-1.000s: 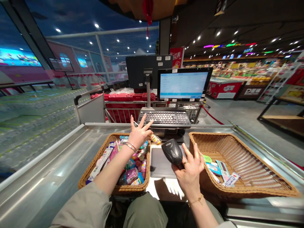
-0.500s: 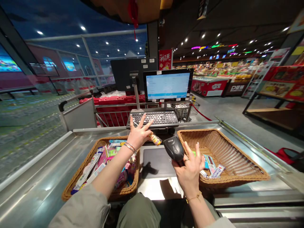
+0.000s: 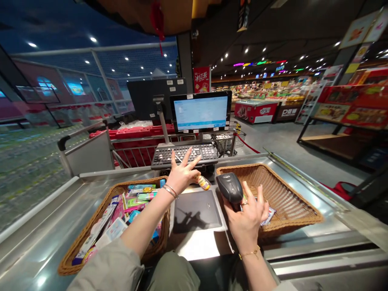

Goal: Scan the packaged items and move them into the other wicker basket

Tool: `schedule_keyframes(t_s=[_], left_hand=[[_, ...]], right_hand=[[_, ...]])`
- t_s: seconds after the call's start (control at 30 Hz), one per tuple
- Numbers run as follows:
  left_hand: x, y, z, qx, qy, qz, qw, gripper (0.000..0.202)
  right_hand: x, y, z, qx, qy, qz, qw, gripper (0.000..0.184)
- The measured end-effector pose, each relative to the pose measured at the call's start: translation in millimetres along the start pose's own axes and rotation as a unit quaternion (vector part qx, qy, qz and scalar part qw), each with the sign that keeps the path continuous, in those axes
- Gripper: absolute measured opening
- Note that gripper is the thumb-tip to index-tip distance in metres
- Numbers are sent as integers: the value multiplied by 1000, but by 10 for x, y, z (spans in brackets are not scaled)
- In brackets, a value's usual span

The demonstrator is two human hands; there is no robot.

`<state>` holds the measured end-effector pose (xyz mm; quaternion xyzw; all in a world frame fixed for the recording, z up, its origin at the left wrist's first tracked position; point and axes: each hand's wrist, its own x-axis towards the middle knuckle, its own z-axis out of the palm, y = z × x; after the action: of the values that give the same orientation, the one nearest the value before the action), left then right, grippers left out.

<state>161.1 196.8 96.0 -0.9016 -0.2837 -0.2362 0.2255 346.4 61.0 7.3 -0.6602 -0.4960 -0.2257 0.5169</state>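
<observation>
My left hand (image 3: 183, 176) reaches over the front of the keyboard (image 3: 183, 153) with several fingers spread. Between thumb and forefinger it pinches what looks like a lollipop (image 3: 203, 182) in a yellow, colourful wrapper, its thin white stick showing behind the fingers. My right hand (image 3: 247, 214) grips a black handheld barcode scanner (image 3: 230, 188), its head near the wrapped end; the scanner's handle is mostly hidden. Left of me, a wicker basket (image 3: 113, 186) holds many small colourful packets. A second wicker basket (image 3: 291, 198) on the right holds a few packets, partly covered by my right hand.
A lit monitor (image 3: 201, 113) stands behind the keyboard, beside the dark back of another screen (image 3: 151, 97). A flat dark grey pad (image 3: 197, 212) lies between the baskets on the metal counter (image 3: 39, 246). Trolleys, a red freezer (image 3: 253, 112) and shelves stand beyond.
The view has turned slightly right. The scanner and right hand now cover more of the right basket's packets. Both hands keep their holds.
</observation>
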Motion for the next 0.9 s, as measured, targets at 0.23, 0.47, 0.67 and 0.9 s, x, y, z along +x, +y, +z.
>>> schedule_keyframes(t_s=[0.23, 0.47, 0.67, 0.9], left_hand=[[204, 194, 175, -28, 15, 37, 999, 7], [432, 398, 301, -45, 16, 65, 997, 12], [598, 596, 450, -53, 13, 92, 994, 18], [676, 816, 518, -16, -9, 30, 999, 58]], right_hand=[[92, 191, -63, -16, 39, 60, 997, 31], [148, 357, -133, -46, 104, 85, 990, 39], [162, 522, -158, -49, 116, 135, 983, 47], [160, 568, -175, -58, 118, 145, 981, 49]])
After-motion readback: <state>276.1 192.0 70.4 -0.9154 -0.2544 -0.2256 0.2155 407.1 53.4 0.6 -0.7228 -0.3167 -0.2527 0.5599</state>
